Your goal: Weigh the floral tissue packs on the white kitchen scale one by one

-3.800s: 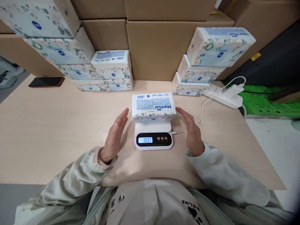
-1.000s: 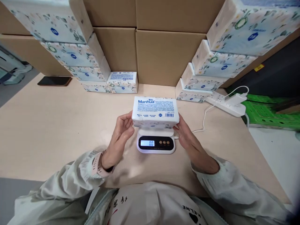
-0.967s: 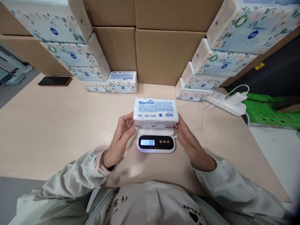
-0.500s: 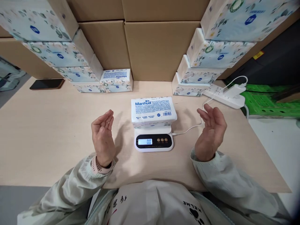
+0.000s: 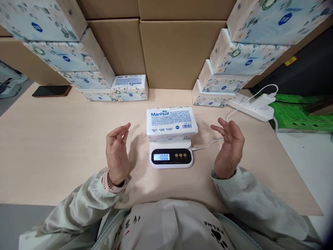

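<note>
A white Manhua tissue pack [image 5: 171, 122] with blue print lies flat on a white digital kitchen scale [image 5: 171, 165]. The lit display [image 5: 161, 157] appears to read 100.0. My left hand [image 5: 117, 152] is raised to the left of the scale, fingers stretched out, holding nothing. On the other side my right hand [image 5: 229, 149] is also open, palm turned inward, with its fingers apart. Neither hand touches the pack. A white cable [image 5: 208, 144] runs from the scale's right side and passes behind my right hand.
Tissue packs are piled at the left [image 5: 67, 57] and right [image 5: 247, 59], with one lower pack [image 5: 130, 88] beside the left pile. Cardboard boxes [image 5: 182, 52] stand behind. A phone [image 5: 51, 91] lies back left; a power strip [image 5: 251, 106] sits back right near a green crate [image 5: 304, 114].
The scale's display has gone from 0.0 to about 100.0. Both hands have moved slightly inward toward the pack, which stays on the scale.
</note>
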{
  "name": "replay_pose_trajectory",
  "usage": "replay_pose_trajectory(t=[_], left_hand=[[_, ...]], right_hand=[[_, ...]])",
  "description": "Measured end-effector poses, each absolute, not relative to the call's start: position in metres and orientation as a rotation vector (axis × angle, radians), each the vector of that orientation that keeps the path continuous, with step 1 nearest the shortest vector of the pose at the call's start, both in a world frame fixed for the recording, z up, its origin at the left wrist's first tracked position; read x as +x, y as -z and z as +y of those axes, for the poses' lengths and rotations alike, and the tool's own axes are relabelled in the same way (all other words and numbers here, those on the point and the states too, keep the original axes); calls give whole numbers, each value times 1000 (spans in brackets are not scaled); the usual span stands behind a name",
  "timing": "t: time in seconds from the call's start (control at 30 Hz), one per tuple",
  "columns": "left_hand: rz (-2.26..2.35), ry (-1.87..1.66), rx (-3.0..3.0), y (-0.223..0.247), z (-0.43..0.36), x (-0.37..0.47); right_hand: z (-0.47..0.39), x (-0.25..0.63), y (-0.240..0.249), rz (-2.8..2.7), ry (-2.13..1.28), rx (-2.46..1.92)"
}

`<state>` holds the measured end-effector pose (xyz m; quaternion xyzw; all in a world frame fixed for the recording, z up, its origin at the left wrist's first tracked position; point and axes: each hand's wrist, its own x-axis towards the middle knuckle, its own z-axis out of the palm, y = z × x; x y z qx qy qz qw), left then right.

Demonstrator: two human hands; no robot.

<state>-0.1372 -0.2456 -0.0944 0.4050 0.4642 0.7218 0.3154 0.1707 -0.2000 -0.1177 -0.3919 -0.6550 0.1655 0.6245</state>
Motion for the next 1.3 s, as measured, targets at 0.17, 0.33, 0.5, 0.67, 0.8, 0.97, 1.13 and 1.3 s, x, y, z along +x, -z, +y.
replay_pose_trajectory(t=[0.17, 0.33, 0.5, 0.67, 0.8, 0.97, 1.13, 1.3], left_hand=[[1232, -1897, 1062, 93, -246, -135], [1266, -1871, 1064, 92, -247, -134], [1276, -1859, 1063, 91, -249, -134], [1267, -1850, 1071, 91, -249, -134], [1242, -1838, 1092, 90, -250, -134], [1259, -1722, 1136, 88, -253, -133], [1280, -1623, 1251, 91, -256, -144], [1207, -1270, 1276, 83, -247, -166]], right_hand=[[-200, 172, 119, -1532, -381, -912], [-206, 169, 115, -1532, -447, -941], [-209, 169, 115, -1554, -440, -975], [-208, 170, 116, -1581, -433, -954], [-208, 171, 116, -1590, -453, -918], [-212, 171, 110, -1688, -442, -1030], [-210, 170, 103, -1710, -428, -1020], [-208, 160, 102, -1769, -666, -1077]])
